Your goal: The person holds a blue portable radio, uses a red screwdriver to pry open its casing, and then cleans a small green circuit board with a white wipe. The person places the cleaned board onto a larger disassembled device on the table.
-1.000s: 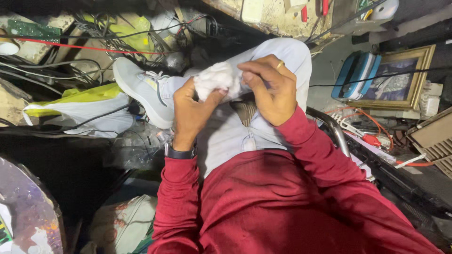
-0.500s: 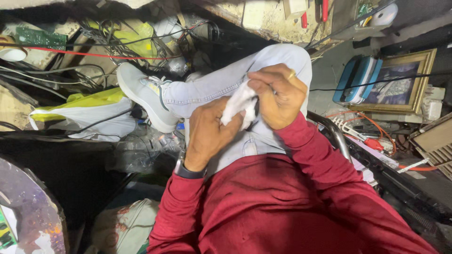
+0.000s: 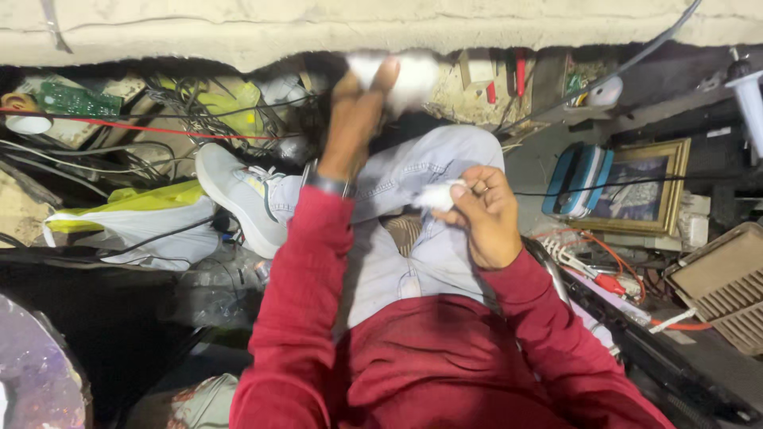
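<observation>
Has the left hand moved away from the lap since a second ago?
Yes. The left hand has lifted a white wad off the knee, up toward the concrete ledge.

A rough pale concrete ledge (image 3: 238, 36) runs above me. Tangled black cables (image 3: 119, 151) crowd the dim left. A gold-framed picture (image 3: 636, 195) leans right.

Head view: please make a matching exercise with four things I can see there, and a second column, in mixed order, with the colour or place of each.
Things:
1. left hand
2. right hand
3. shoe
4. framed picture

Descriptions:
A. grey, on the foot of the crossed leg
B. raised toward the shelf edge, its grip on a blurred white wad
C. gold border, leaning at the right beside a blue case
D. over the knee, pinching a small white piece

Pairs: 1-B, 2-D, 3-A, 4-C
</observation>
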